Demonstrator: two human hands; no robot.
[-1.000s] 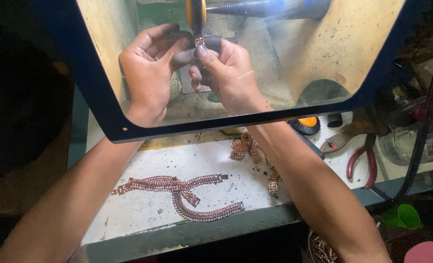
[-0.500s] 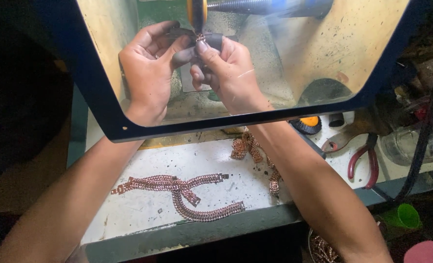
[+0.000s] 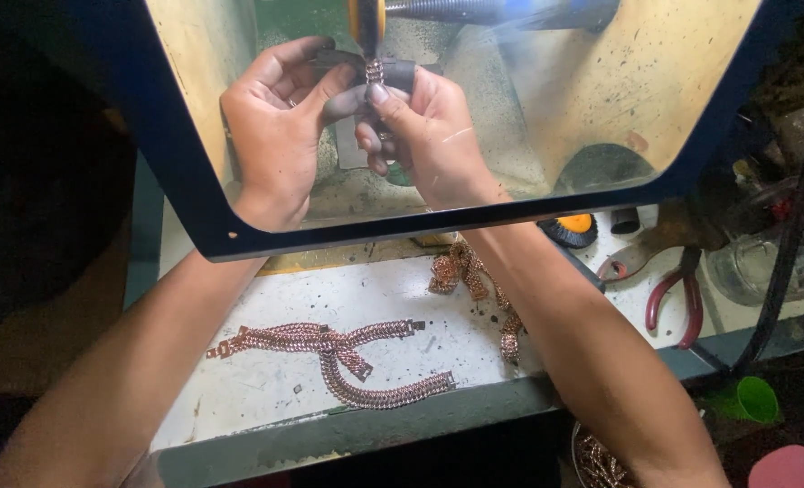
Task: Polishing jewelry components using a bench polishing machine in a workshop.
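Behind the clear, blue-framed shield (image 3: 194,181) | short copper-coloured chain-link piece (image 3: 375,70) upright, just under the orange wheel (image 3: 366,18) | left hand (image 3: 280,126) and right hand (image 3: 420,126) pinch it from either side, equally near, fingertips meeting.

No package, label, sign or display screen shows anywhere here. The nearest thing to one is the clear shield (image 3: 601,117) with its dark blue frame, a broad pane with cut corners filling the upper middle of the frame, smeared yellowish on its inner face; it carries no sticker or print that can be made out. Nothing on the white worktop (image 3: 266,389) in the lower half bears a wrapper or a tag.
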